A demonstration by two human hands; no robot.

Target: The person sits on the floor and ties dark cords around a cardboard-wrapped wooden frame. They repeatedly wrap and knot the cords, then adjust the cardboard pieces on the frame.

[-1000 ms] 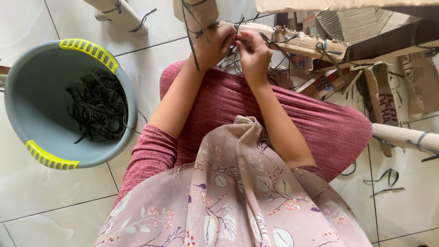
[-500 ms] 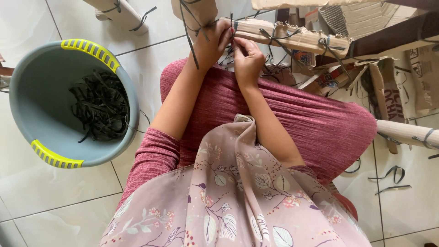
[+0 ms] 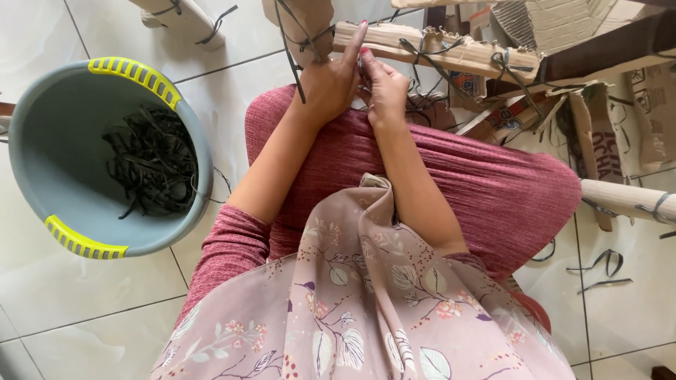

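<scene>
Left hand: left hand (image 3: 329, 84) over the knees, index finger stretched up along the end of the cardboard roll (image 3: 436, 53), other fingers curled; it seems to pinch a dark strap (image 3: 290, 53), though the grip is partly hidden.
Right hand: right hand (image 3: 384, 88) just beside the left, touching it, fingers bunched together at the same spot; what they pinch cannot be told.
Cardboard roll: flattened brown bundle, lying crosswise above the lap (image 3: 422, 169), bound by dark ties in two places further right.
Strap: thin, black, hanging loose down past the left wrist.
Tub: grey tub (image 3: 201, 151) with yellow grips, on the floor (image 3: 105, 302) at the person's left, holding a tangle of black strap offcuts (image 3: 151, 169).
Loose stock: more tied rolls (image 3: 627, 198) on the floor at right; cardboard scraps (image 3: 598, 134) piled beyond the knees.
Handling note: judged best done with the left index pressing the roll's end flat while the right draws the strap snug; steady tension advised, since soft cardboard may crush or the strap slip off the end.
</scene>
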